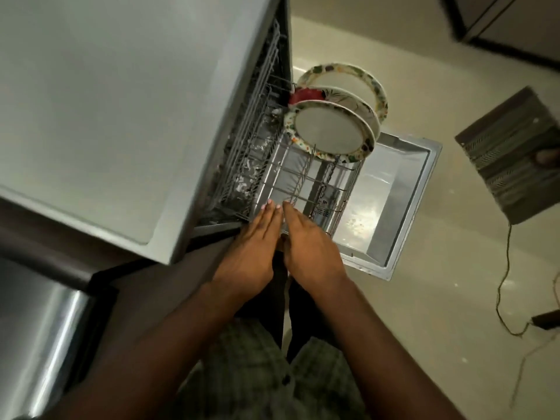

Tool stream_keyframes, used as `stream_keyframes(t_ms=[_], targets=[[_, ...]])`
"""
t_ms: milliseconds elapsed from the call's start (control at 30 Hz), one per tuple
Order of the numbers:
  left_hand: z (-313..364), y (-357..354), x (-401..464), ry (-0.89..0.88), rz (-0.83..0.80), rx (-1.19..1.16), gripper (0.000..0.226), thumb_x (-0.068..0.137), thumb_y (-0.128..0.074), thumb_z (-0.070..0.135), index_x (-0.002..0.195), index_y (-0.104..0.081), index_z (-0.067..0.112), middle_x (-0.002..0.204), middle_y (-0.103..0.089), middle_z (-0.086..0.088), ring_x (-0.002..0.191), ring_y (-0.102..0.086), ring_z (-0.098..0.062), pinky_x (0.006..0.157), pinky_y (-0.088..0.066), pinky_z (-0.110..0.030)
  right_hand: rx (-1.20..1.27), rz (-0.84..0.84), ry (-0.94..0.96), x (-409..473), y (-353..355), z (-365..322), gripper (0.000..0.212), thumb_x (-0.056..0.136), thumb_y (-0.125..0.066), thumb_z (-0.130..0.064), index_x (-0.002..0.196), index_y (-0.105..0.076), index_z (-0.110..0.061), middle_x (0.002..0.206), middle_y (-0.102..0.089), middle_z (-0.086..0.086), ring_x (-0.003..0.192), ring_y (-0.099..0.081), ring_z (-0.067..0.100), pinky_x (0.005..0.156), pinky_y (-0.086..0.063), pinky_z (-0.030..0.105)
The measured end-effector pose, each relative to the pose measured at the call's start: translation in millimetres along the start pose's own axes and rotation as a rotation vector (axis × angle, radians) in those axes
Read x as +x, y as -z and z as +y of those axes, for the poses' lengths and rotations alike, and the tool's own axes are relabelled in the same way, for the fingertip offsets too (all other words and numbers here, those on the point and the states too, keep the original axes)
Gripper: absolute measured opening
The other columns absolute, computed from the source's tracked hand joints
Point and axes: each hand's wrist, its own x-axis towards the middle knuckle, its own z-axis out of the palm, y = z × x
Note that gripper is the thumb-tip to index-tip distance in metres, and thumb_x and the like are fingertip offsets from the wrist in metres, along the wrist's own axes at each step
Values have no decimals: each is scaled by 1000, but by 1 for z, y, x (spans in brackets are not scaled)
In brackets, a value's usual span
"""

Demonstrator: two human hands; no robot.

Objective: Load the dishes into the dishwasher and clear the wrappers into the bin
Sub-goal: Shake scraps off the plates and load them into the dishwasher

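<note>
Wire rack (306,189) holds three plates (330,131) (upright); left hand (251,247), right hand (309,247) flat, fingers straight.

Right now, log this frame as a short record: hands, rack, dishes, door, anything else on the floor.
left hand: fingers straight, at the near edge of the lower rack, holding nothing
right hand: fingers straight, beside the left, on the same edge
lower rack: pulled out over the door
plates: three, standing on edge at the rack's far end
dishwasher door: folded down, open
floor: striped mat, thin cable
wrappers, bin: not in view
</note>
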Motion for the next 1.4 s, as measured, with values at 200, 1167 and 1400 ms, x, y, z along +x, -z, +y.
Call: stream_keyframes(t_ms=[200,1167,1400], targets=[[22,32,-57,-28,165,79,93,96,-46,-4,164,16,15,170,28,-2,157,24,-14,131,2,-34,-65,24,80,-33,33,-32,79,104,-56,-19,168,-10,-28,171,-29,3,141,-49,32,102,-53,48],[-132,-38,-353,903,755,-216,68,111,-40,32,167,-4,15,174,3,-8,161,4,-20,132,-9,-38,-472,-271,1055,-87,-69,-262,56,108,-46,-24,163,-35,-26,166,-41,9,147,-45,29,119,-39,41],[-176,-99,-452,1327,679,-369,65,107,-40,50,165,-18,30,173,-19,-8,158,-22,-31,124,-32,-50,-728,-348,1150,-129,-141,-317,55,108,-44,-34,162,-37,-27,164,-42,11,150,-41,33,124,-34,44]])
